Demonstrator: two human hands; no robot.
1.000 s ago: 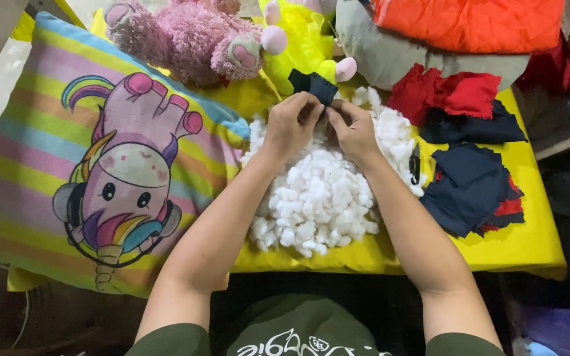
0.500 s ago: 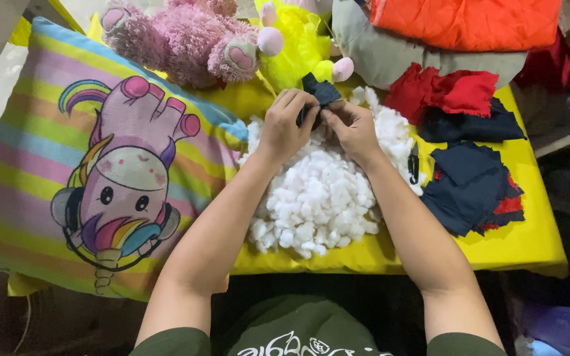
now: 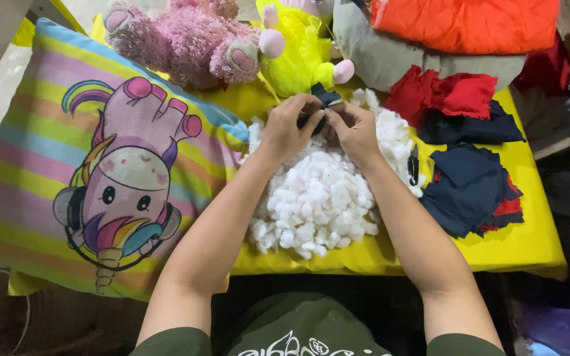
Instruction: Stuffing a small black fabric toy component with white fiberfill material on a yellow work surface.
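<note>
Both hands meet at the far edge of a heap of white fibre stuffing point(image 3: 318, 198) that lies on the yellow-covered desk point(image 3: 529, 244). The left hand point(image 3: 289, 126) and the right hand point(image 3: 354, 128) are each closed in a narrow pinch on a small dark navy fabric piece point(image 3: 325, 96), held just above the stuffing. Fingertips of the two hands touch or nearly touch around the fabric; only its upper corner and a sliver between the thumbs show, so its full shape cannot be told.

The heap of stuffing sits between the two forearms and spreads out past the right wrist toward the desk's right side. A small dark object point(image 3: 414, 166) lies at the right edge of the stuffing; its kind cannot be told.

Left of the stuffing, a large striped pastel pillow printed with a cartoon unicorn point(image 3: 107, 184) overhangs the desk's left edge. Behind the hands lie a pink plush toy point(image 3: 186, 39) and, touching it, a bright yellow plush toy point(image 3: 298, 59). Right of the hands, a bundle of red cloth scraps point(image 3: 450, 95) rests against a dark navy cloth point(image 3: 476, 128), and nearer the front a stack of navy and red cloth pieces point(image 3: 473, 188) lies on the desk. At the far right, an orange quilted cloth point(image 3: 470, 23) rests on a grey cushion point(image 3: 390, 62).
</note>
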